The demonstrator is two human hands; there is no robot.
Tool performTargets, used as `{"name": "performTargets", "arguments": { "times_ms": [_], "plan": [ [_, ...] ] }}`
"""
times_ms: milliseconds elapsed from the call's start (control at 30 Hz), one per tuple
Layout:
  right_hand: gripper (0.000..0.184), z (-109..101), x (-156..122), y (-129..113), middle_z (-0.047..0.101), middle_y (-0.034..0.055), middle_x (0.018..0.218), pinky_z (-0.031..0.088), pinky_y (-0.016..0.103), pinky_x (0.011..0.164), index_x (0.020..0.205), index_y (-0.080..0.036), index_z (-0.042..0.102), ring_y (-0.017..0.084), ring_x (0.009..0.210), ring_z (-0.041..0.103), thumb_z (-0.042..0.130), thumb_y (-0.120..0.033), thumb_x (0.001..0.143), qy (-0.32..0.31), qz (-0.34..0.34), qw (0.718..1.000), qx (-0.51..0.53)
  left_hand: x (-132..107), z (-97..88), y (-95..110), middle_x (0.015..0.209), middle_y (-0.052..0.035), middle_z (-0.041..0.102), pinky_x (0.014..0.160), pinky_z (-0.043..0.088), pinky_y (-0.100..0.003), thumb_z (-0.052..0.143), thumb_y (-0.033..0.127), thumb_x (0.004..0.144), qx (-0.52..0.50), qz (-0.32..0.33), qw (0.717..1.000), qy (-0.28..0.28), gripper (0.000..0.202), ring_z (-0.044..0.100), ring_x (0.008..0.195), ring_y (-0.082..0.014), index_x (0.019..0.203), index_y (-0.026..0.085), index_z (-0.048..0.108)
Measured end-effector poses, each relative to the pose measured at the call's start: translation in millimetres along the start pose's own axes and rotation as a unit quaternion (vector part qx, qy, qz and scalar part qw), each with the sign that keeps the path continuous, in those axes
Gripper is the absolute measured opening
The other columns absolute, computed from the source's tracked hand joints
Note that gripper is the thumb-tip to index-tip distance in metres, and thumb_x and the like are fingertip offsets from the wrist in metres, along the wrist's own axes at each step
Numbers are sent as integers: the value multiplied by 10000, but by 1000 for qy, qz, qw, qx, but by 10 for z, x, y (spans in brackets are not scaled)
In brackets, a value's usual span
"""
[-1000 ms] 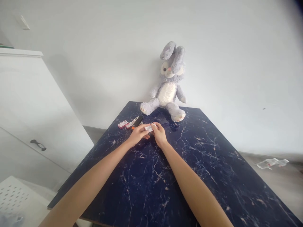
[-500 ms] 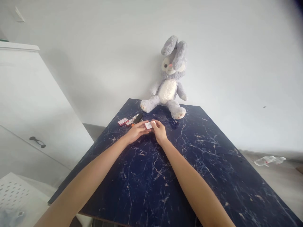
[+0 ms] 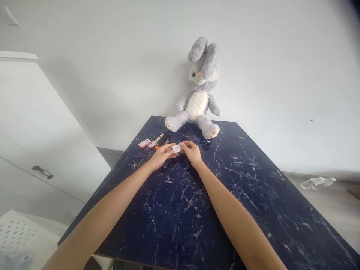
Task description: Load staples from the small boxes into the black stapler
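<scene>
A small white-and-red box (image 3: 176,148), perhaps a staple box, is held between my two hands over the table. My left hand (image 3: 162,155) grips its left end, fingers reaching along and beneath it. At the right end, the thumb and fingers of my right hand (image 3: 192,152) close on it. Just beyond my left hand lies a black stapler-like tool (image 3: 162,140), with an orange item (image 3: 156,147) partly showing beside it. Two more little red-and-white boxes, one farther left (image 3: 144,143) and one nearer the tool (image 3: 152,144), rest on the table. Small print is unreadable.
A grey plush rabbit (image 3: 197,107) sits at the back of the dark blue marbled table (image 3: 174,210), against the wall. A white cabinet (image 3: 36,123) stands left, above a perforated white container (image 3: 17,232). Clear plastic bottles (image 3: 316,182) lie on the floor at right.
My right hand has shifted slightly right on the box, its wrist turned outward, and red now shows by its fingers. My left hand keeps its hold. The whole view has moved a little.
</scene>
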State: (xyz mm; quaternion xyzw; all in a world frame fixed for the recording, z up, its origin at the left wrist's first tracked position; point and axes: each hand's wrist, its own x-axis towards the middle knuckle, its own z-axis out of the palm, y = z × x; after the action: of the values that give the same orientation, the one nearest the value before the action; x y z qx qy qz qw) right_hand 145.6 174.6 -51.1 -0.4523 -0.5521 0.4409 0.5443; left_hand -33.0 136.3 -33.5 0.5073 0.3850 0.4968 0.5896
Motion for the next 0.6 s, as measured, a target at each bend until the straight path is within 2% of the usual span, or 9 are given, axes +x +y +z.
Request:
{"name": "performTargets", "arguments": {
  "times_ms": [167, 300, 400, 467, 600],
  "plan": [
    [404, -17, 9, -31, 748, 53, 840, 605, 313, 737, 955, -170, 706, 187, 746, 708, 776, -495, 725, -2, 36, 997, 69, 32, -15, -10, 1196, -138, 714, 981, 563, -450, 609, 92, 871, -9, -13, 1000, -7, 436, 735, 965, -227, 1305, 136, 613],
    [380, -8, -18, -73, 748, 49, 853, 602, 310, 741, 938, -177, 694, 180, 747, 699, 782, -477, 723, -13, 48, 995, 85, 44, -5, -37, 1126, -123, 732, 870, 602, -395, 602, 123, 873, 30, 10, 999, 8, 423, 737, 891, -208, 1296, 134, 614],
    [351, -17, -45, -102, 741, 36, 817, 586, 307, 679, 891, -196, 664, 177, 694, 682, 756, -503, 746, -30, 48, 996, 63, 40, 0, -54, 989, -98, 747, 717, 610, -344, 626, 176, 865, 103, 58, 992, 48, 377, 718, 735, -182, 1239, 129, 628],
    [320, -21, -67, -130, 712, 7, 730, 549, 289, 616, 827, -214, 623, 163, 619, 643, 731, -508, 763, -48, 39, 997, 50, 36, -15, -55, 927, -82, 742, 666, 603, -334, 627, 203, 866, 127, 94, 983, 89, 368, 705, 684, -179, 1228, 140, 616],
    [311, 21, -139, -198, 643, -31, 600, 434, 244, 566, 691, -214, 554, 133, 542, 560, 747, -453, 744, -167, 0, 986, -9, 17, -39, -28, 955, -93, 733, 690, 609, -353, 565, 318, 927, 125, 156, 961, 191, 305, 718, 756, -206, 1186, 165, 612]
  ]
}}
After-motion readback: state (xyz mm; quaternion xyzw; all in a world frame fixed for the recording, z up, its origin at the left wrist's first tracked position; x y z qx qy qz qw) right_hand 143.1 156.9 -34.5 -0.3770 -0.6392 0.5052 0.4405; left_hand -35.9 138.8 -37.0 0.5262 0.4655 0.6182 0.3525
